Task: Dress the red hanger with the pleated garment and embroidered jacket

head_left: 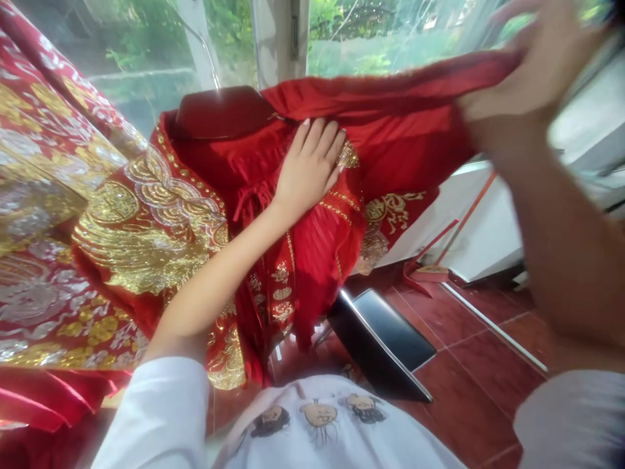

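Note:
A red garment with gold embroidery [146,228] hangs on a dark red dress form [222,111] in front of a window. My left hand [310,166] lies flat on the garment's red chest, fingers stretched out and together. My right hand [527,71], blurred and close to the camera, grips the red sleeve [390,88] and holds it stretched out to the right at shoulder height.
More red and gold embroidered cloth [43,195] is piled at the left. A black flat panel [385,339] leans on the red tiled floor [469,384] below the garment. A red broom [439,254] rests against a white low wall at the right.

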The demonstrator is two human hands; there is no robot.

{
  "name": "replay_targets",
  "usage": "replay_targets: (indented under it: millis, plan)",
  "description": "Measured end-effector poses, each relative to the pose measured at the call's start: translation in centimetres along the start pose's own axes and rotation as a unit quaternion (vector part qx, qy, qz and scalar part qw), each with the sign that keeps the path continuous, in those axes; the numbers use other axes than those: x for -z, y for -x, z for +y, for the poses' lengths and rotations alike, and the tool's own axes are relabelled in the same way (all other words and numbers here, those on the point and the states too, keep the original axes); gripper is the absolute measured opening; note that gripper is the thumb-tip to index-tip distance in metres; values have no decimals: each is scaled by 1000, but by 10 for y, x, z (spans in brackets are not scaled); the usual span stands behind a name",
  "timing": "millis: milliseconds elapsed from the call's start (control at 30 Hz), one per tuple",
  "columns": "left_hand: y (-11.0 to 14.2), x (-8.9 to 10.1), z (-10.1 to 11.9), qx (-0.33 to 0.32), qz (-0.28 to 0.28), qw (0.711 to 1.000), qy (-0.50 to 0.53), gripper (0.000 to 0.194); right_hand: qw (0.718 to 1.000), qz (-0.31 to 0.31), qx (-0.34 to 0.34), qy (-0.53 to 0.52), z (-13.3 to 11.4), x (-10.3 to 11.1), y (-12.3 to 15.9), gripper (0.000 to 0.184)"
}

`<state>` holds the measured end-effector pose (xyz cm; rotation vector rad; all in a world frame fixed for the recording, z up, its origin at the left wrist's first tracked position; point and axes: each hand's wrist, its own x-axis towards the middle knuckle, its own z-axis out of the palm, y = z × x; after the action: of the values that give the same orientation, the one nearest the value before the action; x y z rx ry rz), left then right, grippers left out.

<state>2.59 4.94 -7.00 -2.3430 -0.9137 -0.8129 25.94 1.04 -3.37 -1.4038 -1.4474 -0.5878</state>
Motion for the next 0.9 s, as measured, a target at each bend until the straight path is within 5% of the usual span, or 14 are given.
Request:
replay_targets:
  millis: [133,233,367,500,667,833,900]
  plan:
    - [2,0,1,11,-27,998,-49,60,967,-177,173,63,18,-21,-10,40]
    - [5,0,2,0,-32,997,-67,61,977,-61,180,92,37,-24,-22,42]
    - [5,0,1,-3,-35,998,-58,61,962,-154,206,87,53,-20,-37,26]
    - [5,-1,-2,-20,-29,998,-48,60,976,-25,213,31,58,-30,-47,24]
    - [8,-1,-3,-22,-18,999,-43,57,959,-207,183,62,54,-44,-40,33]
    - [-9,22,21,-2,69,997,-25,52,975,-141,173,8,45,-22,-28,48]
    - [-28,34,33,0,98,994,-45,64,975,-135,178,10,44,-14,-26,51]
